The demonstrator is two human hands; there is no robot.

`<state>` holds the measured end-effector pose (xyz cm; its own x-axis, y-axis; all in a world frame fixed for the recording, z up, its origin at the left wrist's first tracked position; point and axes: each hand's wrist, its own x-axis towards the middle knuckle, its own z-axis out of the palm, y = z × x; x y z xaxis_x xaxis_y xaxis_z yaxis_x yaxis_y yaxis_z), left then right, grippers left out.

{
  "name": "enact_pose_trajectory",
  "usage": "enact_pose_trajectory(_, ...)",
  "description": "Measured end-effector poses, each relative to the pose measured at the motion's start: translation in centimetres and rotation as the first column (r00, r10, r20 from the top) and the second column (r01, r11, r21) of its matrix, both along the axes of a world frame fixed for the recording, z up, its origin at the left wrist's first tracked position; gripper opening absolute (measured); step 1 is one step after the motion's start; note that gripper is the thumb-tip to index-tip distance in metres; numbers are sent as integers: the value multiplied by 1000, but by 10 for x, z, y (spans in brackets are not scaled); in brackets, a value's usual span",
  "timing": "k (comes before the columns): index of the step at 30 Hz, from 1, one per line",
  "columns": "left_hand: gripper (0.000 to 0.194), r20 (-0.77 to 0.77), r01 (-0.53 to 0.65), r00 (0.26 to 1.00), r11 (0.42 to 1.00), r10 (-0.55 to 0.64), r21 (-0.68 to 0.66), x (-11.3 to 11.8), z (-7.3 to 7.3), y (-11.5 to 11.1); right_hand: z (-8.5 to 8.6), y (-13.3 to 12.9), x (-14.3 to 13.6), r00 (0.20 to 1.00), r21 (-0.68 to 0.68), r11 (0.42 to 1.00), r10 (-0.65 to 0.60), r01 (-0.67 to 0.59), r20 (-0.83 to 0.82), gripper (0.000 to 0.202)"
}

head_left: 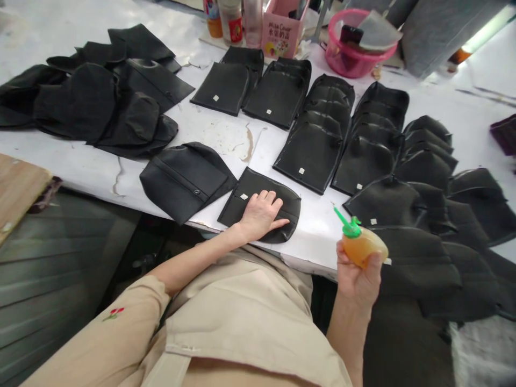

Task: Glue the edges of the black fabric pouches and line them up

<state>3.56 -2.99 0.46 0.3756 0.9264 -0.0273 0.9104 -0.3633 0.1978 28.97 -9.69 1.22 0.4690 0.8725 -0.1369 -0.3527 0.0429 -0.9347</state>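
Note:
My left hand [261, 216] lies on a black leather-like pouch piece [230, 208] at the table's front edge, its thumb spread and its fingers slightly bent. A small whitish square shows on that piece beside my fingertips. In my right hand [360, 277] is a squeeze bottle [365, 246] of amber liquid, with a green cap and nozzle tilted up and to the left. To the left of my left hand rests another black piece [189, 180] with a strap-like band and a round snap.
A loose heap of black pieces [80, 99] covers the table's left. Overlapping rows of similar pieces [312, 145] extend rightward, some past the front edge. Behind them stand a pink basket [357, 59], a pink box [281, 29] and jars [231, 21]. A wooden board [20, 188] is at left.

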Motion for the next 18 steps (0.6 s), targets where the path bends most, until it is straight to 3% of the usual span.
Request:
enact_pose_trajectory(4,54,19,-11,1000,997,13,-76,3,5,5,2,-20,3,999,-31,999,-26,27,27,51)
enact_pose_trajectory(9,72,141,168,979,978,-150,-126,-24,-1,6,-2,-40,4,997,-89,996,-10,18,81,57)
enact_pose_trajectory(12,83,65,187,981,976,-181,-114,-26,-6,3,-5,-45,0,995,-112,994,-4,15,97,56)
enact_pose_trajectory(18,83,-116,92,988,994,-99,-66,3,0,-3,-5,-59,-5,979,-127,989,-46,72,201,56)
